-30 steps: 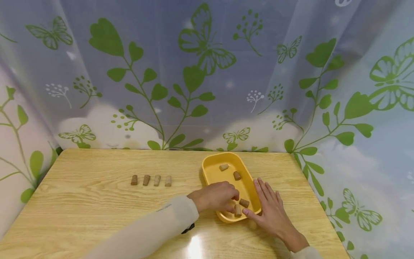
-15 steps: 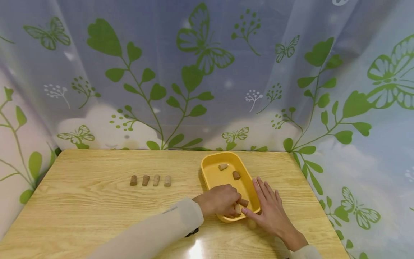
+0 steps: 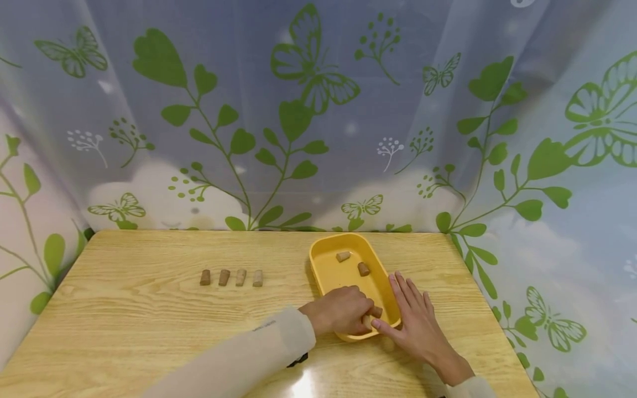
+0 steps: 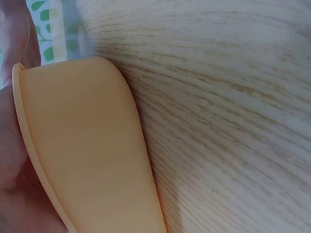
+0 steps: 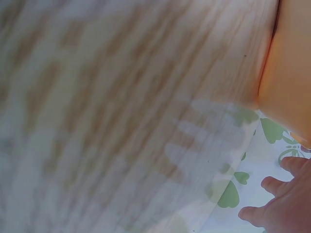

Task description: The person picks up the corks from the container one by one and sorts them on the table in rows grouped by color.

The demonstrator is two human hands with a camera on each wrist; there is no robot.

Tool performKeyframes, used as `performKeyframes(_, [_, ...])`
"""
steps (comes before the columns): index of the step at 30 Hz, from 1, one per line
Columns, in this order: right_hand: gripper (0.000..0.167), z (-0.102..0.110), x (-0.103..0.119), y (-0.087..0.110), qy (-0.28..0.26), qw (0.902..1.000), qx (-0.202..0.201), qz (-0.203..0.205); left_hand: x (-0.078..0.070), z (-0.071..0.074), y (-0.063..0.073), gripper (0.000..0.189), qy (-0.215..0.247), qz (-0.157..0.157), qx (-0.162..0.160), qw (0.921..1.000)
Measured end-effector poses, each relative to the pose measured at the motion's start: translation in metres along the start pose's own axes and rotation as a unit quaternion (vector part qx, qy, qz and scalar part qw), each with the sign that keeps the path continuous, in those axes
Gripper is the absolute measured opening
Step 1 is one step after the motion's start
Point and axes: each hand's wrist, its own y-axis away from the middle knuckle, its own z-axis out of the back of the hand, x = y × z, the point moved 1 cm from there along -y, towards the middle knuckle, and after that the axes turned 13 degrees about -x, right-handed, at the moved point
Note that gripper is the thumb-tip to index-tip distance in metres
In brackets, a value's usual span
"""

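Observation:
A yellow tray [image 3: 332, 275] stands on the wooden table with a few tapered cork stoppers inside. My left hand [image 3: 340, 310] reaches over its near-left rim, fingers curled round a light cork stopper [image 3: 367, 322] at the near end. Right beside those fingers lies a brown cork stopper [image 3: 376, 312], partly hidden. Farther back in the tray are a light stopper [image 3: 343, 256] and a darker stopper [image 3: 364, 269]. With fingers spread straight, my right hand [image 3: 420, 329] rests along the tray's right rim, thumb over the near corner. The left wrist view shows the tray's outer wall [image 4: 87, 145].
Left of the tray, several cork stoppers [image 3: 224, 277] stand in a spaced row on the table [image 3: 149, 320]. A patterned curtain [image 3: 318, 143] with butterflies and leaves hangs behind the table and along both sides.
My left hand has moved slightly right and down in the tray, its fingers closing round the light cork stopper. The right hand stays at the rim; the row is unchanged.

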Motion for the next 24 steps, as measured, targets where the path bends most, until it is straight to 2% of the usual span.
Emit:
performKeyframes(4, [0.105, 0.0, -0.001, 0.0, 0.001, 1.0, 0.0, 0.001, -0.002, 0.001, 0.0, 0.022, -0.007, -0.008, -0.002, 0.9999])
performKeyframes(7, [0.105, -0.001, -0.001, 0.0, 0.0, 1.0, 0.0, -0.001, -0.002, 0.002, 0.0, 0.022, -0.002, 0.0, -0.001, 1.0])
performKeyframes(9, [0.105, -0.001, -0.001, -0.001, 0.001, 1.0, 0.001, -0.002, 0.0, 0.004, 0.0, 0.025, 0.019, 0.011, -0.001, 0.9998])
performKeyframes(13, [0.104, -0.001, -0.001, -0.001, 0.003, 1.0, 0.001, -0.001, 0.006, 0.012, 0.001, 0.014, 0.06, 0.032, -0.003, 0.9977])
performKeyframes(16, [0.104, 0.0, 0.0, -0.001, 0.002, 1.0, 0.001, 0.001, 0.012, 0.021, 0.005, 0.011, 0.073, 0.046, -0.007, 0.9963])
performKeyframes(24, [0.104, 0.002, 0.002, 0.0, -0.002, 1.0, 0.001, 0.001, 0.031, 0.038, 0.022, 0.023, 0.098, 0.067, -0.03, 0.9924])
